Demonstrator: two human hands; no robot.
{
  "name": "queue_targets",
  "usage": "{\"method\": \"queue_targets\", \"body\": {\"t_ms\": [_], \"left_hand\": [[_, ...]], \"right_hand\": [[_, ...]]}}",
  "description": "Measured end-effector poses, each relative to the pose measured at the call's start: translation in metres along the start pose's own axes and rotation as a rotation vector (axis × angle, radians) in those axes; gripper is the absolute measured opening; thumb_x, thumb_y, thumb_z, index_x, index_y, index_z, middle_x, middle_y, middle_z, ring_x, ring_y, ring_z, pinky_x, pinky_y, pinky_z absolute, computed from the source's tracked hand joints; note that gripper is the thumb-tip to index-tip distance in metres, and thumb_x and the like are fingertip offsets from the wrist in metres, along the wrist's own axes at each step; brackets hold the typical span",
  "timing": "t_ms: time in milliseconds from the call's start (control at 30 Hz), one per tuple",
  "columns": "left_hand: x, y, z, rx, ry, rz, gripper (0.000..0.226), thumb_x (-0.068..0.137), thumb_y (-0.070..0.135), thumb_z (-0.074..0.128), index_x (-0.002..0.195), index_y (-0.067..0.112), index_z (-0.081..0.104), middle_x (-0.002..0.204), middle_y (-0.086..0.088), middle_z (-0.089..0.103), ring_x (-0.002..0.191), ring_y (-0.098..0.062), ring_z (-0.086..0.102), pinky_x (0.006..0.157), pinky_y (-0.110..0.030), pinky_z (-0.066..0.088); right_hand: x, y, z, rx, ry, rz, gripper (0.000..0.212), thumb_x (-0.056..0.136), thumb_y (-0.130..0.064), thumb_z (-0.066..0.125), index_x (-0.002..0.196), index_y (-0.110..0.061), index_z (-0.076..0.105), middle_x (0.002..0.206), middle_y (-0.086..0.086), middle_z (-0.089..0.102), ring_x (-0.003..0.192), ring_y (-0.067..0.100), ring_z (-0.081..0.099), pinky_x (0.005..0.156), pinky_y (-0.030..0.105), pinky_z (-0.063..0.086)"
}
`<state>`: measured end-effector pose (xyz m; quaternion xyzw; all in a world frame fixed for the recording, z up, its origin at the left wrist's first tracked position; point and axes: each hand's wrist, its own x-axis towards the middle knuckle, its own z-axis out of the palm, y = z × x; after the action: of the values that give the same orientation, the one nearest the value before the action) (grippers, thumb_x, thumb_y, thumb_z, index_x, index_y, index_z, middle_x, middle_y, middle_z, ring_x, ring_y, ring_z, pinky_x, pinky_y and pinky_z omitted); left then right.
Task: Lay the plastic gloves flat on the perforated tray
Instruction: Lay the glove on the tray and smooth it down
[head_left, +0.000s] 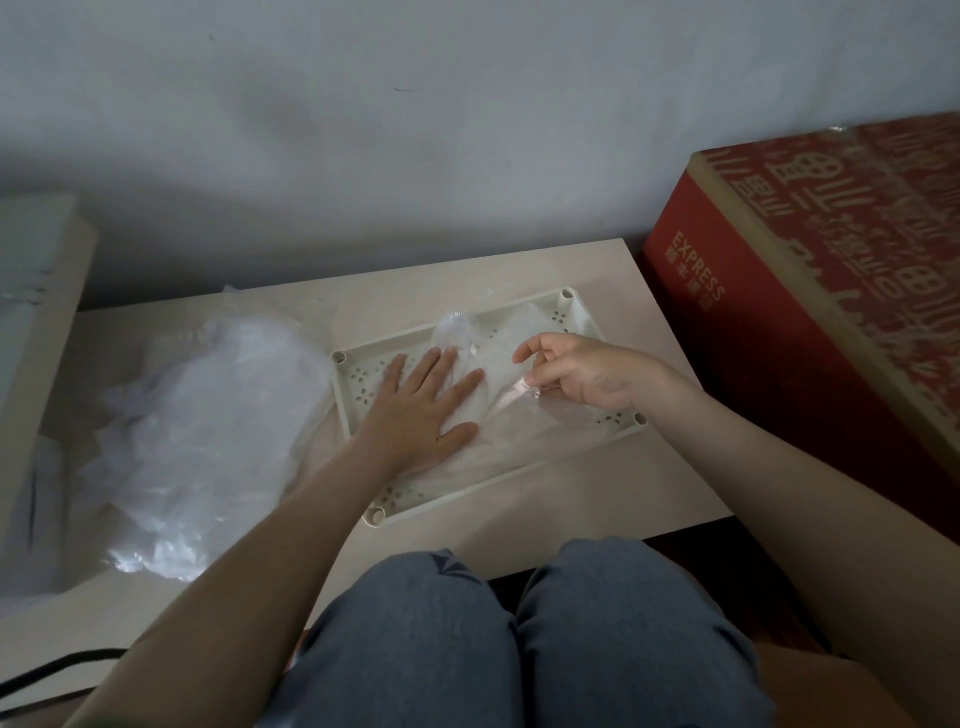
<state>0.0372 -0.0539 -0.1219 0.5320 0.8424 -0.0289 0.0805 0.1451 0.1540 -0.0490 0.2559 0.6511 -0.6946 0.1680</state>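
Head view: the left hand lies flat, grip wide, fingers spread, pressing the thin clear plastic glove onto the cream rectangular perforated tray on the pale surface. The right hand pinches the glove's film, grip narrow. The glove stretches along the tray's length; where its fingers point is unreadable.

Left hand, right hand and both forearms are bare; the legs wear faded blue-grey denim trousers, with a darker patch at the left knee.
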Motion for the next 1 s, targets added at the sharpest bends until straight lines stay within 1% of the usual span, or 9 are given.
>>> {"method": "queue_targets", "body": {"t_ms": [100,200,300,433,500,600,700,867,1000], "left_hand": [[0.000,0.000,0.001,0.019,-0.007,-0.009,0.079,0.077,0.070,-0.014,0.150,0.039,-0.012,0.161,-0.005,-0.012,0.148,-0.021,-0.012,0.117,-0.054,-0.006],[0.000,0.000,0.000,0.013,-0.012,-0.008,0.078,0.078,0.070,-0.011,0.150,0.040,-0.011,0.161,-0.005,-0.010,0.148,-0.021,-0.012,0.116,-0.054,-0.006],[0.000,0.000,-0.002,0.000,-0.010,0.001,0.080,0.078,0.069,-0.010,0.152,0.038,-0.004,0.162,-0.006,-0.005,0.148,-0.021,-0.011,0.116,-0.054,-0.008],[0.000,-0.001,-0.001,0.027,-0.025,0.007,0.085,0.076,0.069,-0.013,0.153,0.034,0.000,0.161,-0.005,-0.012,0.147,-0.020,-0.015,0.116,-0.054,-0.009],[0.000,-0.001,0.000,0.028,-0.024,0.006,0.085,0.077,0.068,-0.013,0.153,0.033,0.000,0.161,-0.005,-0.013,0.147,-0.020,-0.014,0.116,-0.054,-0.008],[0.000,-0.001,0.000,0.042,-0.026,0.007,0.085,0.076,0.068,-0.014,0.153,0.033,-0.002,0.161,-0.005,-0.013,0.147,-0.020,-0.014,0.116,-0.054,-0.008],[-0.002,0.000,-0.002,0.021,-0.019,0.004,0.086,0.076,0.068,-0.013,0.153,0.032,0.002,0.161,-0.005,-0.012,0.148,-0.020,-0.013,0.116,-0.054,-0.009],[-0.002,0.000,-0.001,0.021,-0.006,0.005,0.083,0.077,0.068,-0.012,0.150,0.030,-0.008,0.161,-0.006,-0.010,0.148,-0.021,-0.012,0.116,-0.055,-0.006],[-0.002,-0.001,0.000,0.009,0.005,0.016,0.083,0.080,0.069,-0.007,0.153,0.031,0.004,0.161,-0.006,-0.006,0.148,-0.021,-0.009,0.116,-0.055,-0.006]], "right_hand": [[0.005,-0.001,0.012,0.107,0.086,0.034,0.040,0.086,-0.001,0.066,0.113,-0.015,0.040,0.092,0.005,0.054,0.066,0.012,0.058,0.060,0.026,0.048],[0.011,-0.002,0.020,0.051,0.169,0.043,0.056,0.083,0.002,0.068,0.122,-0.014,0.031,0.097,0.007,0.052,0.067,0.014,0.056,0.056,0.024,0.046],[0.014,-0.002,0.018,-0.002,0.151,0.052,0.065,0.080,0.008,0.067,0.129,-0.016,0.031,0.104,0.009,0.053,0.076,0.018,0.055,0.059,0.022,0.045],[0.010,-0.004,0.007,-0.025,0.098,0.092,0.070,0.080,0.009,0.066,0.133,-0.022,0.032,0.107,0.011,0.054,0.079,0.017,0.055,0.052,0.019,0.041],[0.005,-0.005,0.001,-0.022,0.092,0.132,0.065,0.082,0.008,0.065,0.131,-0.023,0.035,0.100,0.011,0.056,0.065,0.012,0.050,0.053,0.021,0.038],[-0.001,-0.007,-0.010,-0.102,0.110,0.168,0.033,0.089,-0.001,0.062,0.116,-0.014,0.048,0.083,0.006,0.060,0.044,0.006,0.035,0.051,0.020,0.032],[-0.007,-0.008,-0.019,-0.203,0.123,0.158,0.009,0.093,-0.005,0.058,0.100,-0.010,0.055,0.072,0.002,0.057,0.044,0.005,0.031,0.046,0.017,0.029],[-0.014,0.000,-0.036,-0.495,0.136,0.132,0.022,0.086,-0.004,0.065,0.106,-0.012,0.058,0.083,0.005,0.059,0.060,0.012,0.045,0.058,0.023,0.040],[-0.012,0.002,-0.038,-0.754,0.151,0.174,0.028,0.081,-0.005,0.070,0.106,-0.013,0.059,0.085,0.002,0.063,0.062,0.013,0.053,0.060,0.024,0.046]]}}
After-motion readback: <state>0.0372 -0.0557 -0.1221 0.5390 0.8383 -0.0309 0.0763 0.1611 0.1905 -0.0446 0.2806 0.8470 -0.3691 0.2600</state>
